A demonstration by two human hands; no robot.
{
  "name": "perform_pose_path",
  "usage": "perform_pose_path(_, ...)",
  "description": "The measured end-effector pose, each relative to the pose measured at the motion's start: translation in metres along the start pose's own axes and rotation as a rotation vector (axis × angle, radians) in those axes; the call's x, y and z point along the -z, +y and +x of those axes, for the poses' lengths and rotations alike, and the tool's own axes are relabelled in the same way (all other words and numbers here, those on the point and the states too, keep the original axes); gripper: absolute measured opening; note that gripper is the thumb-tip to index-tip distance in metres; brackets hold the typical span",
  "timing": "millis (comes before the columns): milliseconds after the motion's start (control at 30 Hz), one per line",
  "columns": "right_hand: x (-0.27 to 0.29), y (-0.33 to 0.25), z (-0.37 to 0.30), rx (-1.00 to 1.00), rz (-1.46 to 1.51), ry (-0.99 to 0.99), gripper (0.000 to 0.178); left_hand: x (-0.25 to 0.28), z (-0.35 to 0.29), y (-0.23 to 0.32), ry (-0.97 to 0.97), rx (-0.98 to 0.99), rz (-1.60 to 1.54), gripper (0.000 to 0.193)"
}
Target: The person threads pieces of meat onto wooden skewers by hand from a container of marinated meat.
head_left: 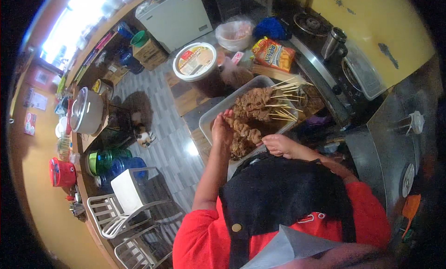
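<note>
A skewer of raw-looking brown meat [245, 129] is held slantwise over a translucent plastic tub [207, 117]. My left hand [223, 130] is closed about its upper left end, with the fingers partly hidden. At the other end, my right hand [284, 146] pinches it, thumb and fingers pressed together. More meat skewers [253, 102] lie piled in the tub, their bare bamboo sticks [285, 96] pointing right over the rim. Loose meat or marinade [240, 148] shows at the tub's near left.
Behind the tub stand a large white-lidded bucket [195, 61], an orange snack bag [273, 54] and a plastic-wrapped bowl [234, 35]. A stove [310, 24] with a steel mug [333, 43] is at the right. Left on the floor, a cat [145, 138] lies near white chairs [127, 194].
</note>
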State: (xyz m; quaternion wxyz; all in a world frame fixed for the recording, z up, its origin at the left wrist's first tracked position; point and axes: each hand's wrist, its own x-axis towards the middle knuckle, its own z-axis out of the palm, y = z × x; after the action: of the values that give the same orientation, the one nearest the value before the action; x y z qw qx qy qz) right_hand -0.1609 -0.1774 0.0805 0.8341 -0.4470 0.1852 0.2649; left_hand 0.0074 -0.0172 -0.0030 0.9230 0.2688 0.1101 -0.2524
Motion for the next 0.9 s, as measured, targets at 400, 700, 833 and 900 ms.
perform_pose_path(400, 0.009, 0.006, 0.005, -0.019, 0.011, -0.034, 0.024, -0.008, -0.005, 0.001, -0.068, -0.087, 0.188, 0.033)
perform_pose_path(700, 0.001, 0.002, -0.001, -0.005, 0.007, -0.019, 0.024, -0.007, -0.008, -0.005, -0.045, -0.077, 0.177, 0.019)
perform_pose_path(833, -0.002, 0.0, -0.002, -0.009, -0.018, 0.001, 0.024, -0.013, -0.011, -0.006, 0.042, -0.06, 0.091, 0.019)
perform_pose_path(900, -0.002, 0.0, -0.002, -0.005, -0.029, -0.008, 0.024, -0.016, -0.013, -0.005, 0.051, -0.05, 0.068, 0.02)
